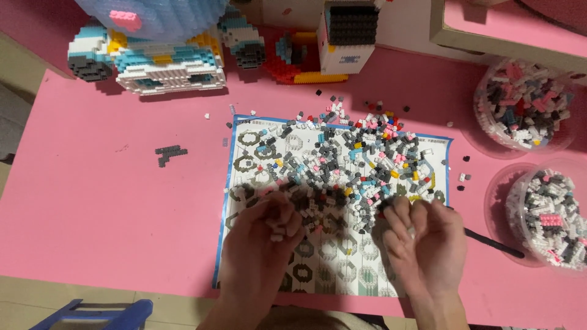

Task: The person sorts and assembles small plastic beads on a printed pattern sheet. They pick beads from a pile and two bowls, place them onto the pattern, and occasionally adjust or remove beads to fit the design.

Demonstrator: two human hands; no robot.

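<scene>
Here, two tubs of bricks — both hands sorting, sheet

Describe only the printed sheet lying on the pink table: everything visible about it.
The printed sheet is a rectangular paper page with a blue border, lying flat on the pink table. It shows rows of grey ring-shaped building diagrams. A pile of small bricks, mostly grey, white and black with some pink and yellow, covers its upper half. The left hand and right hand hover over its lower part, hiding some diagrams.
</scene>
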